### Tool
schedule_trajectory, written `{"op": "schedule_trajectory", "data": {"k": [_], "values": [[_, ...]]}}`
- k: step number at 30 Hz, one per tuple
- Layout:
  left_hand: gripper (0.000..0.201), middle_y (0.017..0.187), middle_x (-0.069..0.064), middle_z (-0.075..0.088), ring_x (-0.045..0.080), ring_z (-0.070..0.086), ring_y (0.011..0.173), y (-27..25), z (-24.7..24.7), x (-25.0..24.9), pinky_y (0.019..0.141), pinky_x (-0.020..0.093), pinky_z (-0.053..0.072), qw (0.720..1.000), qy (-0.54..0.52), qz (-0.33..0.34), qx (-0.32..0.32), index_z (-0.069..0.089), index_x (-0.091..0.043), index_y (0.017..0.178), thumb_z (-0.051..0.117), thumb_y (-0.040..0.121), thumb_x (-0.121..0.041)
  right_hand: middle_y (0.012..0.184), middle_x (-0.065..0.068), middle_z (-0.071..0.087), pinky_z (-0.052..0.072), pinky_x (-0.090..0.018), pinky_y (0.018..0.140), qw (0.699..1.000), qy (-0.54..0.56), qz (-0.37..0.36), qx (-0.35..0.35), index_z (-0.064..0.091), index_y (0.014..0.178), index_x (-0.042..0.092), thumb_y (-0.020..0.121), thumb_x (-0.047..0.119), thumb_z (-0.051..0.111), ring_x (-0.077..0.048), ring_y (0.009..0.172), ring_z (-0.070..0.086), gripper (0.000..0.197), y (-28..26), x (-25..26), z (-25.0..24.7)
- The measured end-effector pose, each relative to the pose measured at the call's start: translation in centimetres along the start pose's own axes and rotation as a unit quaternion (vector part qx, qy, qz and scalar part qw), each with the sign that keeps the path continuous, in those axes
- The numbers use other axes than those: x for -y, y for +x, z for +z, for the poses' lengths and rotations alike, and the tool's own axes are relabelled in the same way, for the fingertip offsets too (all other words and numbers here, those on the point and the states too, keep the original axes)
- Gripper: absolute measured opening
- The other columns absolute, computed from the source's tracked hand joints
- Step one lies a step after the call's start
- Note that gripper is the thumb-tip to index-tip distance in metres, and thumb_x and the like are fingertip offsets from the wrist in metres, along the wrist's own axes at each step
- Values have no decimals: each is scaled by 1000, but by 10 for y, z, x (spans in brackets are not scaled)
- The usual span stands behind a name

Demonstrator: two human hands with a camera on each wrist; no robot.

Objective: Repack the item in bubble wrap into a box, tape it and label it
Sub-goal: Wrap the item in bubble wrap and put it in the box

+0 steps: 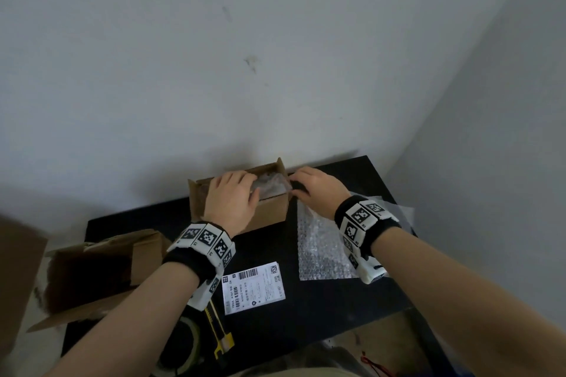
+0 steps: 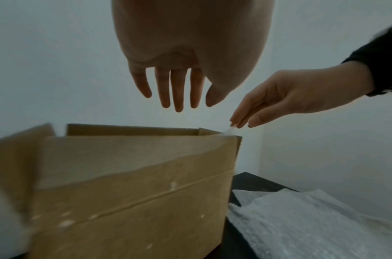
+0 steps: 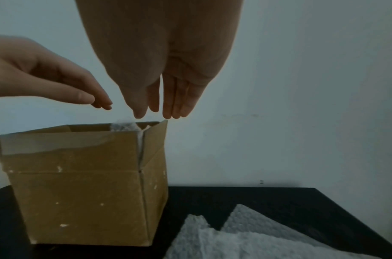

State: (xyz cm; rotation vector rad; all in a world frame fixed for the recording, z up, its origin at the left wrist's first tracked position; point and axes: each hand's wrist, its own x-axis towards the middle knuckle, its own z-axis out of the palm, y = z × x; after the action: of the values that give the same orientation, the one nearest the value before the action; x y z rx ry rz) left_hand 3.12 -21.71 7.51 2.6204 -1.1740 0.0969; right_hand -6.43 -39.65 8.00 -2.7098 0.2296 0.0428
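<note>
Both hands (image 1: 269, 193), fingers relaxed, hover over seemingly bubble-wrapped item (image 1: 272, 185) inside box (image 1: 269, 214).

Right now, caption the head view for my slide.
Both hands, left hand and right hand, settle the bubble-wrapped item into the open box.

From head height we looked down over both forearms at the counter (image 1: 321, 300). Each wrist camera sat low and close, facing the wall; both shared the open box (image 2: 135, 201) (image 3: 84, 184), its contents perhaps blurred.
</note>
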Motion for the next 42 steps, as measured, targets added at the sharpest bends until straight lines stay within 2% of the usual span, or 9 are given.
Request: {"op": "schedule_trajectory", "data": {"k": [6,10,18,24,26,30,34,38,42], "values": [[24,111,6,64,24,57,107,2,18,-58,92,39,42,994,-34,100,-9,63,-13,111,54,90,-20,137,-3,46,43,-33,100,997,-10,65,34,46,134,15,95,28,49,-18,123,47,41,-33,-44,-9],[24,107,2,64,20,59,103,-4,41,-89,90,36,43,987,-81,137,8,63,-15,109,50,90,-20,136,-5,47,42,-33,98,995,-14,90,52,46,133,15,96,29,48,-20,120,48,40,-59,-79,0],[29,119,1,57,18,53,108,-19,108,-122,88,30,40,977,-93,113,155,57,-17,120,49,91,-18,140,-5,43,36,-32,104,987,10,125,104,45,135,14,95,28,51,-21,126,43,43,-100,-137,44],[34,133,1,49,19,49,117,-32,145,-134,92,30,40,961,-95,68,250,52,-17,127,46,95,-25,153,-1,21,31,-36,109,977,0,136,162,34,143,21,89,35,59,-22,135,32,61,-118,-168,76],[37,143,2,43,21,45,125,-36,154,-139,100,32,35,958,-106,57,259,51,-16,130,49,95,-27,153,-1,21,31,-37,109,978,-4,125,170,34,143,21,88,33,59,-22,135,32,61,-120,-174,84],[56,156,-4,15,17,19,142,-46,168,-149,116,33,10,949,-67,74,300,34,-25,143,51,92,-41,149,-7,25,31,-39,108,982,5,100,162,40,140,15,87,23,59,-26,133,31,56,-120,-181,96],[63,157,-2,15,19,21,142,-54,180,-158,116,36,14,954,-33,57,291,29,-27,144,55,89,-42,136,-10,40,38,-35,100,990,39,79,111,56,124,10,90,18,55,-26,122,42,35,-119,-183,99],[55,149,4,35,22,40,132,-58,180,-168,109,37,31,970,-45,40,237,40,-23,139,58,88,-29,120,-8,51,42,-34,93,993,67,65,74,62,107,9,93,17,51,-23,111,49,20,-118,-180,92],[44,139,4,49,20,48,125,-52,170,-172,105,35,37,976,-99,17,195,46,-18,135,52,92,-18,116,-5,54,42,-31,93,993,85,58,59,63,106,12,92,21,53,-20,108,51,18,-113,-179,75]]}}
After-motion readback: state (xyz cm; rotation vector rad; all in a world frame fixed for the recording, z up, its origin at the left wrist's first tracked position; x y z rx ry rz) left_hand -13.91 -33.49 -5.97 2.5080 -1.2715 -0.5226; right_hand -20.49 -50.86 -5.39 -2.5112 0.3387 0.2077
